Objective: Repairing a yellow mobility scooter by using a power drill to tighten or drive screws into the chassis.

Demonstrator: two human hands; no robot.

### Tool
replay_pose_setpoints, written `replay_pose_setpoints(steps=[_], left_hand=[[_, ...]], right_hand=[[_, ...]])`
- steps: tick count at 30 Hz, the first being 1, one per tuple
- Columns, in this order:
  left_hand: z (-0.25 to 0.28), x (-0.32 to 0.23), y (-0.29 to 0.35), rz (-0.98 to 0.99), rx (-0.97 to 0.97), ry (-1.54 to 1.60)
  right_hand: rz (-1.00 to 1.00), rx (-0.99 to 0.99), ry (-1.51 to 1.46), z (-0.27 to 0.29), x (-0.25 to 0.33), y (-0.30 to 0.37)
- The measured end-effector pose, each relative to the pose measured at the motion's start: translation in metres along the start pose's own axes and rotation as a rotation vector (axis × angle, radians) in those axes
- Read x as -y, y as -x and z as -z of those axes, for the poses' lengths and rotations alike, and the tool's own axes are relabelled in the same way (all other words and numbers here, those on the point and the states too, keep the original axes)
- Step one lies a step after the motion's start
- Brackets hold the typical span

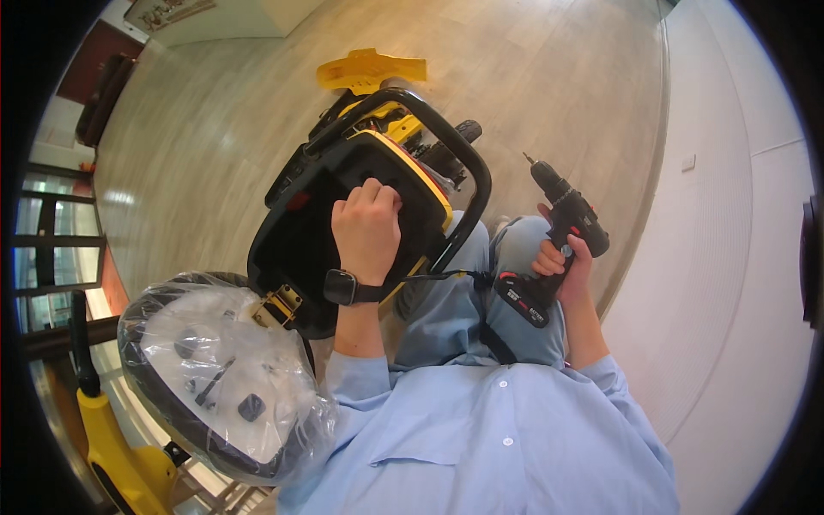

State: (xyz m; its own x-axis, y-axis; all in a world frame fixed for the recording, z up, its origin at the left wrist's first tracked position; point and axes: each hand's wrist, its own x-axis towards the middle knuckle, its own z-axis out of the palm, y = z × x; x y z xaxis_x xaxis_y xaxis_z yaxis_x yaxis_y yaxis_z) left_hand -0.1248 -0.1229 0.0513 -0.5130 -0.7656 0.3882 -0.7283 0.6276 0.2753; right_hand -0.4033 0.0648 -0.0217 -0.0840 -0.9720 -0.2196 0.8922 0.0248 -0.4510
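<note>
In my right hand (577, 268) is a black cordless drill (566, 202), gripped by its handle, with the bit pointing up and away to the left. My left hand (367, 225), a dark watch on its wrist, is over the black storage bucket (296, 236) of a yellow and black scooter (403, 129). Its fingers are curled together, and whatever they may hold is hidden. The scooter's seat (215, 369) is flipped open towards the left, its underside wrapped in clear plastic. A brass-coloured hinge (277, 306) sits between seat and bucket.
A black tubular rail (468, 163) curves around the bucket's right side. Beyond it, a yellow fender (369, 70) stands out over the wood-look floor (558, 77). At lower left is a yellow part with a black grip (83, 352). A white wall (730, 223) runs along the right.
</note>
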Motion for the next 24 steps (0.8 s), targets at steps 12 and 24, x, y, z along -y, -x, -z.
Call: replay_pose_setpoints(steps=[12, 24], left_hand=[[0.060, 0.019, 0.092, 0.428, -0.273, 0.102], [0.015, -0.062, 0.089, -0.307, 0.327, -0.079]], right_hand=[[0.000, 0.037, -0.059, 0.006, -0.002, -0.003], [0.030, 0.026, -0.066, 0.011, -0.007, 0.000]])
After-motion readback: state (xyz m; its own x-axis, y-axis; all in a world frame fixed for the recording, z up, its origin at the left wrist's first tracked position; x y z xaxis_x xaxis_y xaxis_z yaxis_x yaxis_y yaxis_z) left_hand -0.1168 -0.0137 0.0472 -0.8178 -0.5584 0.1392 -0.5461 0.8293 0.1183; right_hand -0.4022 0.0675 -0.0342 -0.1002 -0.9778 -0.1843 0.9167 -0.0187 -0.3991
